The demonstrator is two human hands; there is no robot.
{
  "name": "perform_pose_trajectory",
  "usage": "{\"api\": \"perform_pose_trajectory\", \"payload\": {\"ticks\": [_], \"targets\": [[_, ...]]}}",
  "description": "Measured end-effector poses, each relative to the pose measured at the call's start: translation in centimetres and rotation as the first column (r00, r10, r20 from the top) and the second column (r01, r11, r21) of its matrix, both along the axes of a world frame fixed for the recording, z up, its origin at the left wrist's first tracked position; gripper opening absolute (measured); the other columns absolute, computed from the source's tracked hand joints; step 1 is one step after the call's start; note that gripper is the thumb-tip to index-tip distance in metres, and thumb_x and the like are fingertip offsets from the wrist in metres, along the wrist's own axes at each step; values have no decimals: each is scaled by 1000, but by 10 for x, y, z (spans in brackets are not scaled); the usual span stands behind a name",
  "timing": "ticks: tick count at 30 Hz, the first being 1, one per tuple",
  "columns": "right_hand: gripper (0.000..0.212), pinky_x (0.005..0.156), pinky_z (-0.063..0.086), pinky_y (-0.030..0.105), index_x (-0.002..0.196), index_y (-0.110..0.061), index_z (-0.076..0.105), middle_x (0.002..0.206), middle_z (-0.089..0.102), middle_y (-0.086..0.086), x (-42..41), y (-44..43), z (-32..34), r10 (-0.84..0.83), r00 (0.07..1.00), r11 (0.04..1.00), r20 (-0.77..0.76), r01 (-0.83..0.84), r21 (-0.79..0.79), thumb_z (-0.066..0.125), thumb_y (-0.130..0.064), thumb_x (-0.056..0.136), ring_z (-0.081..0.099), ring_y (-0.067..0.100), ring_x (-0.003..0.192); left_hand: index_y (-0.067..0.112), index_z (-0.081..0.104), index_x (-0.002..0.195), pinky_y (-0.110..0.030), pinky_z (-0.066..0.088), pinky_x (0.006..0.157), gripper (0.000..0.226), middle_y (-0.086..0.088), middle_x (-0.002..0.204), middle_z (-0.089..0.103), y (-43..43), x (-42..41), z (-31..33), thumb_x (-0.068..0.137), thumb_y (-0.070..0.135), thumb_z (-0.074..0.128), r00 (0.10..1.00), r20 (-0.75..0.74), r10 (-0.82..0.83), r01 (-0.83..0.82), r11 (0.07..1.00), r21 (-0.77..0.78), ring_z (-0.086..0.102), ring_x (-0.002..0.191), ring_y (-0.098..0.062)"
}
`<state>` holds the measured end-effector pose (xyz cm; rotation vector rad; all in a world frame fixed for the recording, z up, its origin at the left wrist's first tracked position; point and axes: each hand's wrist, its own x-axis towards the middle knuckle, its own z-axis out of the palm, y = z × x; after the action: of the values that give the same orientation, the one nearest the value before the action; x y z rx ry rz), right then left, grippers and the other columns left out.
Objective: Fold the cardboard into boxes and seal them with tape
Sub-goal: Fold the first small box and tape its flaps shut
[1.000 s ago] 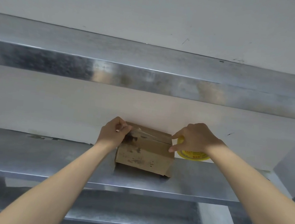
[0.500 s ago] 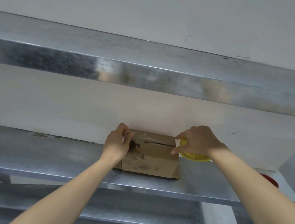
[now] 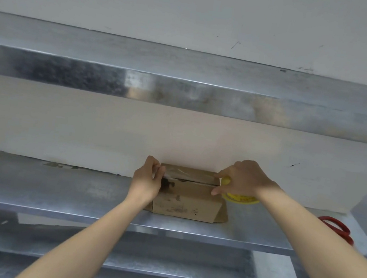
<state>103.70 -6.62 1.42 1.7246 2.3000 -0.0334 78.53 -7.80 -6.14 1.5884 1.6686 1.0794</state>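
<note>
Tape [image 3: 187, 174] pinched between left hand [image 3: 147, 179] and right hand [image 3: 244, 180]

The box [image 3: 186, 200] has turned square to the wall [image 3: 108, 133]; red scissors [image 3: 337, 227] appeared.

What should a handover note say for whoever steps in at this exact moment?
Left hand: pinches the free end of the clear tape strip at the left edge of the small brown cardboard box.
Right hand: grips the yellow tape roll at the box's right end.
Box stands on the galvanised metal shelf; red-handled scissors lie to the right.
Done: box folded, strip stretched along the top seam.
To do: press the strip down, cut it, probably tape the other flaps.
</note>
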Motion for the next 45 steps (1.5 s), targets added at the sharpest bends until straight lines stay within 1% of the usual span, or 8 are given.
{"api": "perform_pose_trajectory", "payload": {"ticks": [6,10,13,17,24,31,41,45], "targets": [[67,87,39,30,131,-40,57,117,65,1,4,3,-1,42,999,999,21,-42,5,50,-79,78,58,21,111,6,48,90,-12,35,56,16,4,80,51,1,7,-4,97,20,53,997,34,68,-67,998,-10,46,72,-15],[68,77,33,27,131,-40,57,112,65,2,4,6,-1,62,998,998,16,-63,12,51,-80,77,59,21,108,5,52,88,-11,36,56,16,2,80,54,3,5,-4,93,19,57,992,71,100,-96,994,-60,48,71,-11],[69,76,30,25,131,-38,58,114,66,1,4,9,-1,89,995,996,37,-90,28,51,-80,76,59,21,110,8,53,80,-6,38,53,16,3,77,57,7,2,0,90,19,61,989,69,134,-126,987,-104,49,67,-5],[71,75,30,26,129,-38,59,113,66,1,4,12,-5,100,994,994,46,-102,39,51,-82,74,59,21,108,7,58,79,-10,38,55,20,2,77,62,7,0,-4,86,23,68,974,113,195,-181,976,-121,55,69,-7],[69,81,37,28,126,-38,61,115,67,0,5,16,-7,128,990,989,65,-133,67,52,-82,74,60,22,108,7,60,72,-22,43,63,21,1,76,65,7,4,-13,82,21,73,904,323,281,-235,956,-174,60,75,-14],[69,76,30,27,128,-38,60,117,66,0,5,18,-8,139,989,988,57,-142,56,53,-81,74,59,22,109,7,63,69,-23,44,59,19,-6,71,65,8,6,-11,81,17,75,810,466,356,-239,926,-292,58,66,-18],[71,83,34,28,130,-39,57,120,64,1,6,17,-9,127,990,991,56,-130,43,51,-82,74,57,23,111,5,57,85,-18,40,57,13,-1,79,59,3,21,-14,91,16,60,853,366,373,-330,927,-175,53,70,-11],[70,81,32,28,129,-39,58,119,65,0,7,15,-10,118,993,992,31,-119,40,52,-82,74,58,22,111,10,53,83,-9,35,51,12,-1,77,60,-2,29,-21,92,17,58,868,290,404,-387,915,-115,53,67,-6]]}}
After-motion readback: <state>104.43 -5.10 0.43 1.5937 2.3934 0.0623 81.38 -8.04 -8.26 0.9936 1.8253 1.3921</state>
